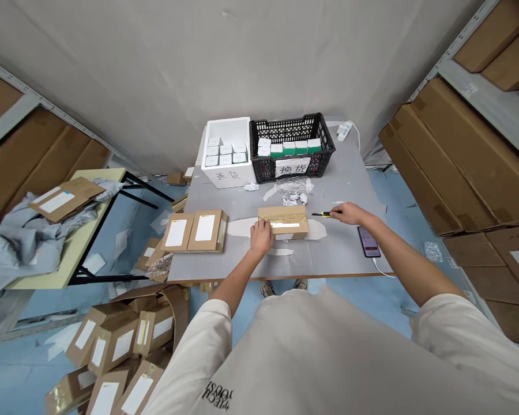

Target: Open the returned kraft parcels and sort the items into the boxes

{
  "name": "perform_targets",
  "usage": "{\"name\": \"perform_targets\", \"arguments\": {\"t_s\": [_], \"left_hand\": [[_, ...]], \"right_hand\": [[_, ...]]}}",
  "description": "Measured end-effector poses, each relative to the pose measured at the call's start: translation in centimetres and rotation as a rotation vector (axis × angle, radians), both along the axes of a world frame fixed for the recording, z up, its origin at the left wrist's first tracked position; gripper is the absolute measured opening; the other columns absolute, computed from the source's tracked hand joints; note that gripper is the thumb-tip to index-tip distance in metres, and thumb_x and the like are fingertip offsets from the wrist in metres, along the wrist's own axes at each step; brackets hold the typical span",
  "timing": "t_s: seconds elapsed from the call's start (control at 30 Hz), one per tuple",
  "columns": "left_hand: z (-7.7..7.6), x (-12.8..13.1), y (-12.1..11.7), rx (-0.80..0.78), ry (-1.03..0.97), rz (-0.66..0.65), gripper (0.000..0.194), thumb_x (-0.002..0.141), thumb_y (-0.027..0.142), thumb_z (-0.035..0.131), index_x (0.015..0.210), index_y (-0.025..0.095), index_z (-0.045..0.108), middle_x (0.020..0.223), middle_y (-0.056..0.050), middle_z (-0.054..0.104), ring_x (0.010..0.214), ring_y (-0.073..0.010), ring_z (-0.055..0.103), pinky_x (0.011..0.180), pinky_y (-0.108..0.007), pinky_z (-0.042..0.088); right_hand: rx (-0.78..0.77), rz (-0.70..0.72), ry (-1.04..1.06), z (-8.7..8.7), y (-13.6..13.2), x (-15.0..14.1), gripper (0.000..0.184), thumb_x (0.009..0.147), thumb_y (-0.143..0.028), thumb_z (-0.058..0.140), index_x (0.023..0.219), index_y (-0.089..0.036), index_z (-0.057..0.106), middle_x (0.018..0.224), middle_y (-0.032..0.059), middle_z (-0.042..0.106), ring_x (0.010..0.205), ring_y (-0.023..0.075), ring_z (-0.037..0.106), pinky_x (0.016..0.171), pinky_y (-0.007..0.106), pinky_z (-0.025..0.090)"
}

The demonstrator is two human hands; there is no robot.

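- Our left hand point(260, 235) lies palm down at the near left corner of the taped cardboard box point(283, 222), and the forearm comes up from the lower edge of the view.
- The left grip is closed over this corner, with the fingers bent on the top of the box, so it is pressing the box to the desk.
- Our right hand point(350, 214) is at the right end of the box, just beside it, and the right arm reaches in from the side with the elbow far out.
- The right grip pinches a yellow and black utility knife point(324, 214), which points to the box but we cannot see it touch.
- The box lies flat near the middle of the grey desk point(341, 178), and brown tape covers its top.
- Two kraft boxes with white labels point(193, 230) stand on the left of it, close together.
- Behind it is a crumpled plastic wrap point(292, 187) with white paper scraps.
- At the back of the desk, a white foam box point(227, 173) and a black plastic crate point(292, 167) stand side by side, both holding small boxes.
- A phone point(369, 242) with a white cable lies near our right hand.
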State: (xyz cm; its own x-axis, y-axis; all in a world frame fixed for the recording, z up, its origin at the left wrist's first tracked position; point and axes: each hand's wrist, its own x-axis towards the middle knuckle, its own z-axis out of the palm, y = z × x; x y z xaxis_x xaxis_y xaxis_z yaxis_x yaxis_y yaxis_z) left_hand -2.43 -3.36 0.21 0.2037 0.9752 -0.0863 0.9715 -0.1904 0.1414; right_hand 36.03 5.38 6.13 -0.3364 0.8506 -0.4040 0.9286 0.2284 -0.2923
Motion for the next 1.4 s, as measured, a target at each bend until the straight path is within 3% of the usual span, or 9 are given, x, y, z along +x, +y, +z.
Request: {"name": "perform_targets", "arguments": {"t_s": [0.13,0.27,0.5,0.6,0.77,0.93,1.07,1.23,1.4], "left_hand": [[0.2,3.0,1.7,-0.013,-0.062,-0.143,0.042,0.096,0.031,0.058,0.137,0.025,0.050,0.139,-0.012,0.053,0.130,-0.0306,0.049,0.109,-0.044,0.037],[-0.1,5.6,3.8,-0.097,-0.033,-0.215,0.055,0.087,0.041,0.073,0.134,0.021,0.052,0.135,-0.014,0.057,0.128,-0.0331,0.052,0.111,-0.045,0.035],[-0.7,6.3,5.0,-0.121,0.036,-0.248,0.054,0.084,0.042,0.080,0.127,0.020,0.055,0.129,-0.013,0.060,0.121,-0.0301,0.060,0.116,-0.044,0.031],[-1.0,6.3,4.6,-0.105,0.045,-0.252,0.054,0.083,0.039,0.081,0.127,0.021,0.056,0.129,-0.013,0.059,0.120,-0.0300,0.061,0.118,-0.045,0.030],[-1.1,6.4,4.1,-0.086,0.040,-0.250,0.054,0.084,0.036,0.080,0.130,0.024,0.054,0.132,-0.013,0.058,0.121,-0.0297,0.060,0.117,-0.046,0.033],[-0.8,6.3,3.9,-0.089,0.028,-0.240,0.058,0.085,0.036,0.078,0.135,0.026,0.051,0.135,-0.012,0.056,0.125,-0.0307,0.058,0.118,-0.048,0.034],[-0.8,6.3,3.7,-0.093,0.035,-0.218,0.056,0.086,0.037,0.077,0.135,0.030,0.050,0.136,-0.011,0.056,0.121,-0.0304,0.061,0.119,-0.050,0.032],[-0.8,6.2,3.7,-0.089,0.033,-0.232,0.059,0.086,0.040,0.078,0.136,0.025,0.051,0.136,-0.013,0.055,0.118,-0.0296,0.063,0.120,-0.046,0.031],[-0.7,6.1,3.6,-0.086,0.040,-0.235,0.062,0.086,0.042,0.078,0.139,0.027,0.049,0.136,-0.012,0.055,0.119,-0.0302,0.061,0.120,-0.048,0.030]], "right_hand": [[-0.049,-0.115,0.163,-1.2,-1.1,0.2,0.038,0.099,-0.047,0.049,0.095,-0.021,0.076,0.080,0.0028,0.076,0.070,0.0173,0.067,0.070,0.026,0.044],[-0.100,-0.175,0.280,-2.0,-2.0,-0.2,0.037,0.099,-0.048,0.049,0.097,-0.020,0.074,0.079,0.0020,0.074,0.066,0.0159,0.067,0.067,0.025,0.045],[-0.156,-0.201,0.393,-2.9,-2.4,-0.2,0.038,0.093,-0.046,0.064,0.118,-0.020,0.071,0.086,0.0039,0.075,0.068,0.0173,0.068,0.064,0.025,0.047],[-0.146,-0.107,0.363,-3.3,-1.8,0.1,0.037,0.094,-0.043,0.062,0.120,-0.020,0.072,0.092,0.0054,0.077,0.075,0.0187,0.068,0.068,0.025,0.046],[-0.004,0.120,0.137,-3.4,0.6,-0.4,0.031,0.096,-0.037,0.055,0.117,-0.025,0.075,0.102,0.0074,0.078,0.086,0.0228,0.067,0.070,0.028,0.040],[0.074,0.235,0.047,-3.7,3.0,-2.1,0.026,0.095,-0.032,0.055,0.108,-0.028,0.077,0.105,0.0075,0.077,0.093,0.0250,0.067,0.076,0.029,0.040],[-0.061,0.183,0.111,-4.5,3.0,-2.0,0.026,0.095,-0.037,0.055,0.106,-0.026,0.076,0.094,0.0045,0.076,0.082,0.0204,0.065,0.070,0.026,0.040],[-0.334,0.014,0.353,-5.9,0.5,-0.8,0.039,0.095,-0.052,0.052,0.106,-0.022,0.074,0.079,0.0015,0.071,0.065,0.0153,0.058,0.060,0.024,0.041],[-0.393,-0.102,0.513,-6.6,-2.2,-0.5,0.047,0.092,-0.058,0.051,0.111,-0.020,0.073,0.080,0.0022,0.071,0.070,0.0173,0.060,0.060,0.024,0.045]]}}
